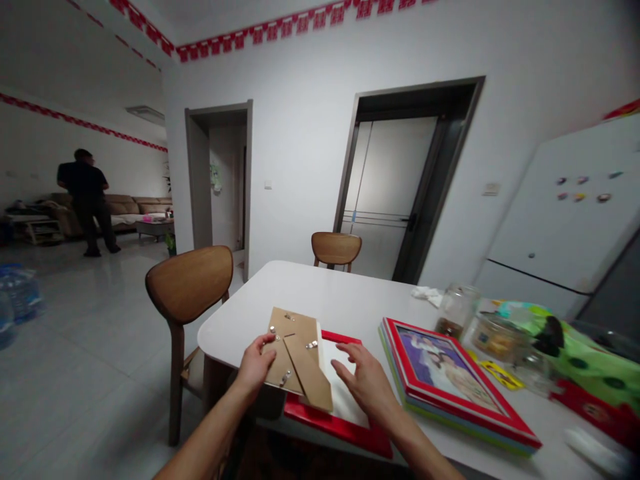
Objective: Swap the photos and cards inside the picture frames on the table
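My left hand (256, 368) grips the left edge of a brown picture-frame backing board (295, 333), tilted above the table. Metal clips and a folded stand leg (311, 377) show on its back. Under and beside the board lies a red picture frame (345, 427) with a white inside, near the table's front edge. My right hand (363, 377) hovers over that frame's right side, fingers apart, holding nothing. Just right of it sits a stack of picture frames, topped by a red-framed photo (445, 367).
On the white table (300, 283), glass jars (457, 310), a tissue (427, 295) and a green patterned bag (585, 353) stand to the right. Wooden chairs (193, 283) flank the table's left and far sides. A person (85, 193) stands far left near a sofa.
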A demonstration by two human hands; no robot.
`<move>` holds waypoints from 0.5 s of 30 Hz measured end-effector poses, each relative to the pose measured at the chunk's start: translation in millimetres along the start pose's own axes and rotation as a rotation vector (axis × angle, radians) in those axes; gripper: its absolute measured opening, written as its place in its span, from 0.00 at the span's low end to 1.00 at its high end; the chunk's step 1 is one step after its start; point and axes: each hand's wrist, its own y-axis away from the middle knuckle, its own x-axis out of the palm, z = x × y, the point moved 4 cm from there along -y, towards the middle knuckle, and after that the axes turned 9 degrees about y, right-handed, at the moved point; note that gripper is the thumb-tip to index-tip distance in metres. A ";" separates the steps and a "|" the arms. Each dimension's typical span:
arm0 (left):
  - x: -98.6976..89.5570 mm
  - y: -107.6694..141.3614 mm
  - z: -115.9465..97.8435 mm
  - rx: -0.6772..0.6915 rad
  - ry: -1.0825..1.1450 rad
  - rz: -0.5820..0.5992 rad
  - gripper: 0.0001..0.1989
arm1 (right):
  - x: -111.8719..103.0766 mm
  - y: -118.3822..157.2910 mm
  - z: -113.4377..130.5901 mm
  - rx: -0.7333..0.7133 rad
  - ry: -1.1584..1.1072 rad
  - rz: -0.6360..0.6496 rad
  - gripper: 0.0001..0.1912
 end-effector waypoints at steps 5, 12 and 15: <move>-37.3 -6.4 -2.3 -0.076 0.113 -0.073 0.13 | 14.3 18.6 -47.6 0.101 0.175 0.072 0.19; 7.9 12.6 7.0 -0.139 0.285 0.032 0.14 | 20.6 18.6 -27.0 0.169 -0.217 0.069 0.23; 35.1 22.5 12.6 -0.156 0.324 0.091 0.15 | 32.4 17.1 -12.1 0.222 -0.653 0.158 0.28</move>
